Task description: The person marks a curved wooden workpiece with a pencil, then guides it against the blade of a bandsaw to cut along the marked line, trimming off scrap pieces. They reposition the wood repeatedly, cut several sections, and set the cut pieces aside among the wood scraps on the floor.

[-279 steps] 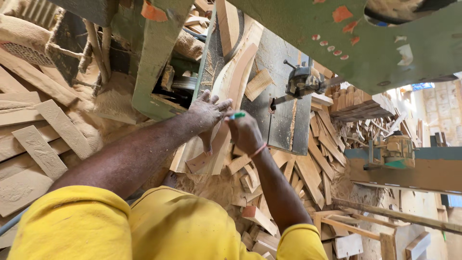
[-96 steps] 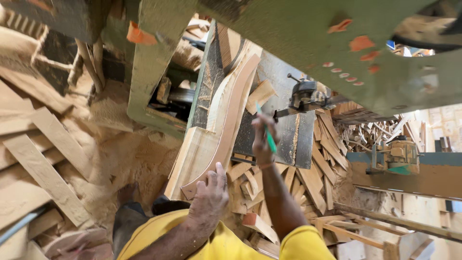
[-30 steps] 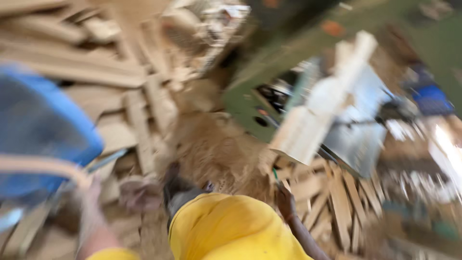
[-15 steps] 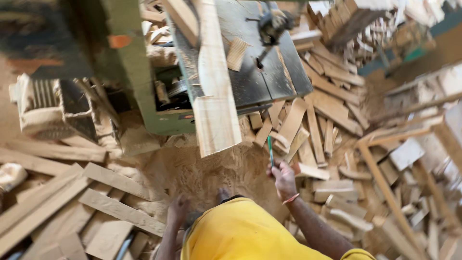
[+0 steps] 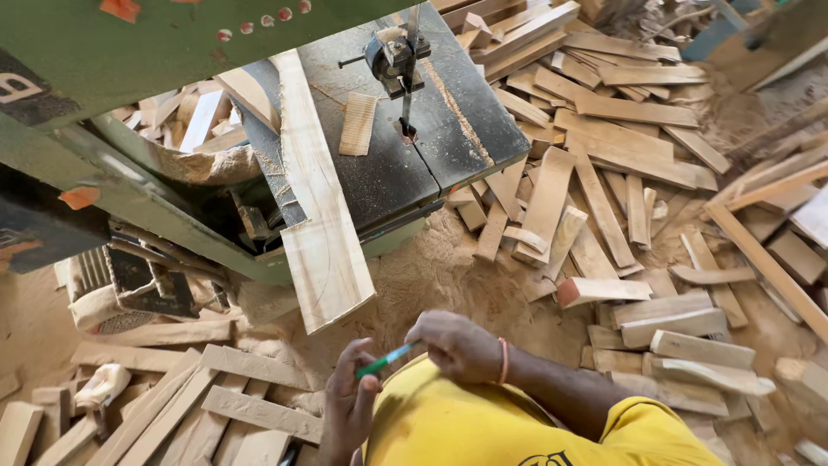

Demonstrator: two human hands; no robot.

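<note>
Both hands now sit close together over the yellow shirt [image 5: 483, 427]; half a second ago the right hand was alone, raised toward the saw. The green pencil [image 5: 385, 359] now lies nearly level between them: right hand [image 5: 457, 345] fingers curled over its upper end, left hand [image 5: 349, 406] fingers clenched on its lower end. The long plank [image 5: 317, 207] stays on the band-saw table [image 5: 448, 129], overhanging its near edge. A small ridged block [image 5: 357, 123] rests near the blade guide [image 5: 395, 56].
</note>
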